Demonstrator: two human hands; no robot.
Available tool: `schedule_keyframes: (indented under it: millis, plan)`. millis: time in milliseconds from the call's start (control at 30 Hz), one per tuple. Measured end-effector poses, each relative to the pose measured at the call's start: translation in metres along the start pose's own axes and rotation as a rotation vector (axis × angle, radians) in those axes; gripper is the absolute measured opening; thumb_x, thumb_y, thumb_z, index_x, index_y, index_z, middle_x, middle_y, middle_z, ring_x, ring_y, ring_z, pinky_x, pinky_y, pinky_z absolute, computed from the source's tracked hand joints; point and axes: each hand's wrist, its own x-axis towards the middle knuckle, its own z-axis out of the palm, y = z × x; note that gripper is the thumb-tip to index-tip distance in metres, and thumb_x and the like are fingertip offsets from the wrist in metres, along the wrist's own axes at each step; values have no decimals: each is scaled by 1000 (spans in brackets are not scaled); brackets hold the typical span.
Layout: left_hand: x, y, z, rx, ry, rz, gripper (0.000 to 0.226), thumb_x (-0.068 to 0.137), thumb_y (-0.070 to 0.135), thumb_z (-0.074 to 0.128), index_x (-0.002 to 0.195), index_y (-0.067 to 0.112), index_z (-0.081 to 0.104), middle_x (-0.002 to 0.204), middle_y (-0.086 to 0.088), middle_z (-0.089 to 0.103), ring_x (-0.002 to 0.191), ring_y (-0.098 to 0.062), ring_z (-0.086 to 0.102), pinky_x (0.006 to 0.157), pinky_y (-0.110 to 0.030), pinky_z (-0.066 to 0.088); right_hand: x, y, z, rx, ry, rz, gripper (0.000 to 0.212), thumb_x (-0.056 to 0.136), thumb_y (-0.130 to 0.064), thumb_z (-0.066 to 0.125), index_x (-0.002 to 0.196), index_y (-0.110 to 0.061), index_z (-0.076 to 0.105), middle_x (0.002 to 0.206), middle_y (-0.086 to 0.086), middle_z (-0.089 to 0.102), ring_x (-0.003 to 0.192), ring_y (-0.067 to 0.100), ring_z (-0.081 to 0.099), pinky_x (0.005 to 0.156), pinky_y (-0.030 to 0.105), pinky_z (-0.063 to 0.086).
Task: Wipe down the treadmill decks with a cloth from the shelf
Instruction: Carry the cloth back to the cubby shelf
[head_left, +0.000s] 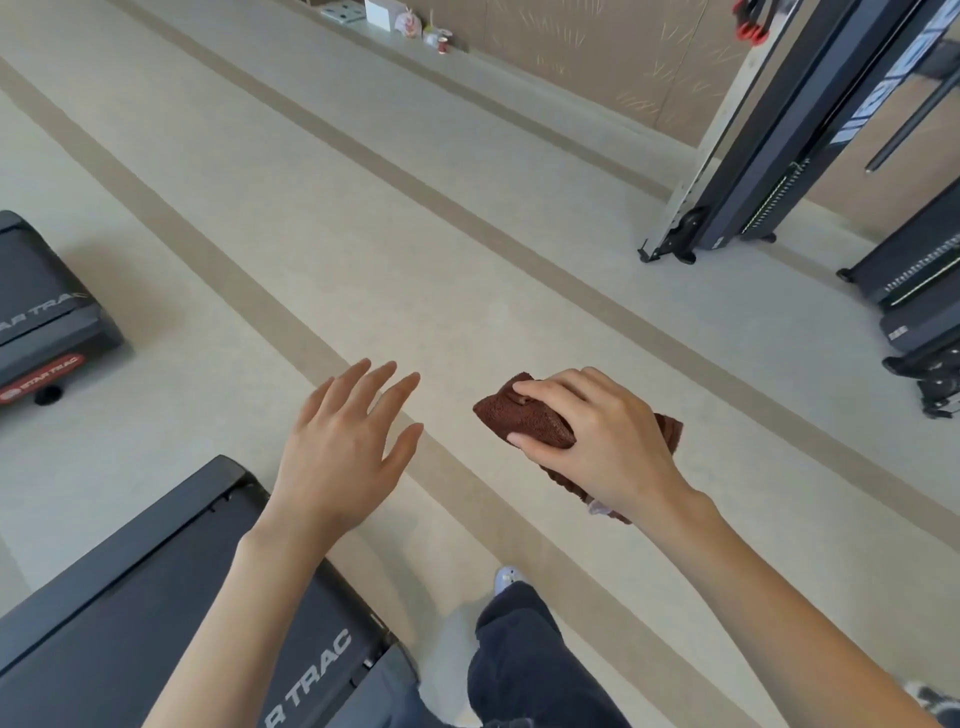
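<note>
The right hand (597, 441) is clamped on the brown cloth (524, 415), folded into a thick pad and held in the air over the floor (467, 260). The left hand (343, 447) is empty, fingers spread apart. The near treadmill (104, 597) sits low on the left — the cloth is not on it yet. To do this step well, I think the pad should go down flat on the deck and rub in long strokes. The cloth's long way runs up-left to down-right — its free corner points up-left.
</note>
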Motion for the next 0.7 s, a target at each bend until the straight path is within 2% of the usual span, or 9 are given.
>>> schedule_keyframes:
  millis: [167,333,700]
  plan:
    - [89,21,11,-23,29,-58,57,89,49,26,133,21,52,137,-3,51,132,-26,40,104,-43,34,61,78,-14,15,-49,-3,36,75,-33,76,107,-17,70,91,0,67,84,24,63,65,37,53]
    - [163,48,24,-21,41,-44,56,89,47,29,132,21,53,137,-3,52,131,-26,42,104,-43,34,117,142,-24,15,-22,-27,36,76,-35,75,108,-18,69,92,-2,67,86,23,63,66,38,53]
    - [250,36,43,16,48,0,47,90,40,37,126,18,59,128,-2,59,120,-26,54,98,-41,42,194,205,25,103,15,-65,35,75,-39,69,103,-17,71,88,-2,66,80,21,62,62,34,53]
